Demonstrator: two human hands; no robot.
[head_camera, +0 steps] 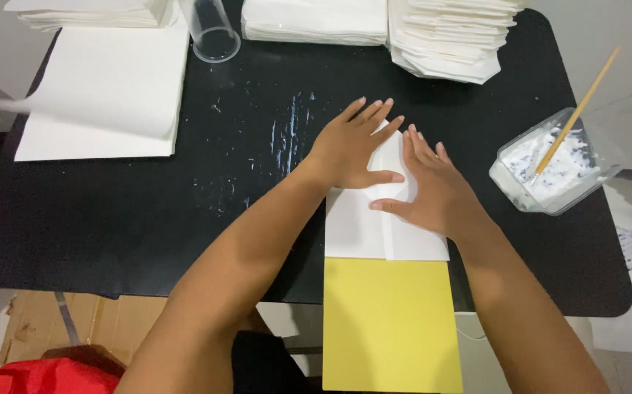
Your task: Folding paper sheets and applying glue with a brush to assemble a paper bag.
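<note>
2 hands, left hand (352,149) and right hand (432,190), press flat and open on the folded white paper (374,226) at frame centre on the black tabletop (148,211), gripping nothing; uneven pressure could skew the crease.

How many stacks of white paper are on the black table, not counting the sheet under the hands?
4: a flat sheet stack at left, and three folded piles along the far edge, at left, middle and right. More may lie out of frame.
</note>
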